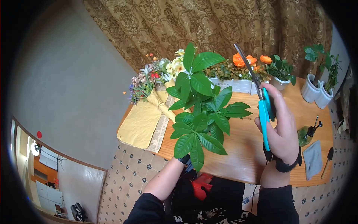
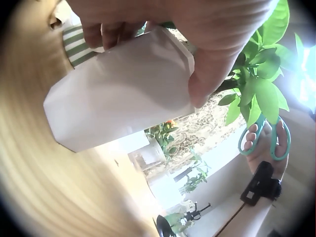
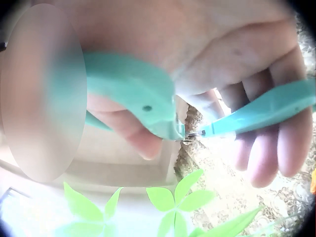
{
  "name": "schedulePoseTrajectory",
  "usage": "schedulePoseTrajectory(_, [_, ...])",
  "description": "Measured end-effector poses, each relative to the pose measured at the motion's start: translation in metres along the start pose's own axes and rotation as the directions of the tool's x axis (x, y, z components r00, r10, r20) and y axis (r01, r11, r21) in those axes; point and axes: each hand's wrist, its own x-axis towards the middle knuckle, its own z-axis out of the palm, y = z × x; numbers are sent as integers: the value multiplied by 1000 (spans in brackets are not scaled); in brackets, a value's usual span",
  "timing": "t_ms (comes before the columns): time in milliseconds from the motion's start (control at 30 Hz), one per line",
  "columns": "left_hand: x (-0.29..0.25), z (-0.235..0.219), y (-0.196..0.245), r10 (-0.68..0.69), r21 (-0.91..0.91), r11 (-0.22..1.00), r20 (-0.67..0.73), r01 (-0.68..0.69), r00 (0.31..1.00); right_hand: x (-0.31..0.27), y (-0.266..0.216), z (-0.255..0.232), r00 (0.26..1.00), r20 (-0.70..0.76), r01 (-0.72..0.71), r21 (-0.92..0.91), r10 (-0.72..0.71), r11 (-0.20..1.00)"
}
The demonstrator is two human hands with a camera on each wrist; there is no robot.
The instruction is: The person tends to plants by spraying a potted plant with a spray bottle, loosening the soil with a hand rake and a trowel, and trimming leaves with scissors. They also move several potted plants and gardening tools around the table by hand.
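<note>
A potted plant with broad green leaves rises in front of me. My left hand grips its white pot near the rim, thumb on one side and fingers on the other; in the head view the leaves mostly cover that hand and the pot. To the right of the leaves, my right hand holds teal-handled scissors, with the dark blades pointing up and away from me. In the right wrist view the handles stand apart, fingers curled around one of them. Leaves show below the scissors there.
Behind the plant stand a white planter with orange flowers and several potted plants. Wrapped flowers and yellow paper lie on the left. At the right are a green spray bottle, a grey cloth and a small shovel.
</note>
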Motion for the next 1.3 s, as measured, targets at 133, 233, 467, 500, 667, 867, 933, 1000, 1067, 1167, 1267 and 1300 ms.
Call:
schedulePoseTrajectory(133, [1,2,1,-10,13,1000,-7,10,1000,1,4,-3,997,-76,21,5,-21,1000])
schedulePoseTrajectory(233, [0,6,3,-15,13,1000,-18,15,1000,0,6,-12,984,39,-181,198,176,963])
schedulePoseTrajectory(467, [-1,21,6,-13,-7,1000,-49,13,999,-1,8,-16,978,132,-173,93,160,981])
schedulePoseTrajectory(500, [-1,21,7,-12,-12,1000,-55,11,998,0,8,-16,980,135,-154,26,149,988])
schedulePoseTrajectory(667, [-1,22,3,-6,-13,1000,-75,5,997,-3,17,-14,992,113,-50,-123,64,991])
schedulePoseTrajectory(867, [-2,19,0,2,-5,1000,-91,-2,996,-4,16,-14,996,66,-59,-120,68,991])
schedulePoseTrajectory(933, [0,18,-1,9,-5,1000,-90,-10,996,-5,19,-16,997,58,-52,-130,60,990])
schedulePoseTrajectory(1000, [-1,18,-1,11,-8,1000,-96,-11,995,-5,20,-16,997,56,-44,-129,52,991])
schedulePoseTrajectory(1067, [-2,17,-2,11,-12,1000,-102,-12,995,-6,20,-15,996,69,-39,-125,48,991])
schedulePoseTrajectory(1167, [-1,12,-3,21,-15,1000,-101,-22,995,-5,15,-17,991,113,-64,-120,78,991])
schedulePoseTrajectory(1267, [-1,3,-3,37,-3,999,-86,-37,996,-4,17,-15,996,82,-9,-154,22,988])
schedulePoseTrajectory(1300, [-1,0,-3,46,3,999,-83,-45,995,-4,16,-15,996,83,-7,-178,22,984])
